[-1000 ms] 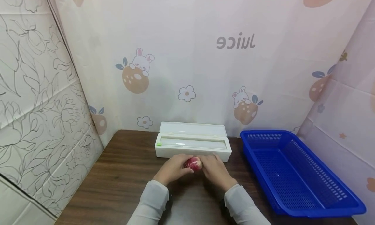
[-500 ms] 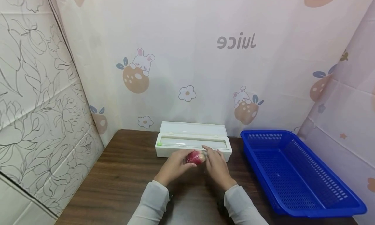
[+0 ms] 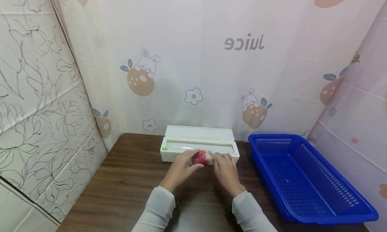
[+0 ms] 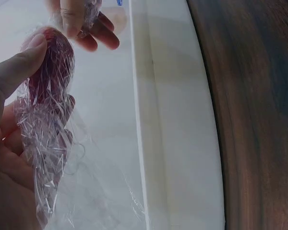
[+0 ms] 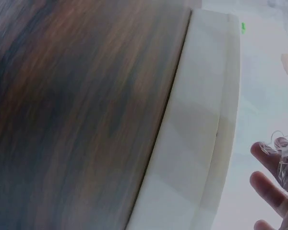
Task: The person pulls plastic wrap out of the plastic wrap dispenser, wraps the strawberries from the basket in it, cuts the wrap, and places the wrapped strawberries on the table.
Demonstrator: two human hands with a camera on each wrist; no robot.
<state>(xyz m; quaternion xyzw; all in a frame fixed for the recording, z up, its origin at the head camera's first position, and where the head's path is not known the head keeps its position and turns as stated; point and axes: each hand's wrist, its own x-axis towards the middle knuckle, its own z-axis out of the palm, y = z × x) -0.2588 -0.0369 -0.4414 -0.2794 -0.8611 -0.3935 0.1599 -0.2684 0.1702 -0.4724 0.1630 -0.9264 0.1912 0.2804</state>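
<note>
My left hand point(image 3: 180, 166) holds a red fruit point(image 3: 202, 157) with a pale yellowish end, wrapped in clear cling film. In the left wrist view, the thumb lies on the fruit and the fingers are behind it, while wrinkled film point(image 4: 45, 139) trails down along the palm. My right hand point(image 3: 226, 170), on the fruit's right side, pinches a crumpled end of the film point(image 5: 287, 165). Both hands are raised in front of a white cling film dispenser point(image 3: 169, 156). Its lid point(image 3: 199, 132) is up, and a green slider point(image 3: 164, 148) sits at its left end.
A blue perforated basket point(image 3: 332, 219) stands on the right of the dark wooden table point(image 3: 121, 191). The dispenser is near the table's back edge, close to a patterned curtain point(image 3: 193, 64). Another printed sheet point(image 3: 42, 107) hangs at the left.
The fruit and both hands have risen slightly toward the dispenser. My right hand has drawn away from the fruit to the right, holding the film's end between them.
</note>
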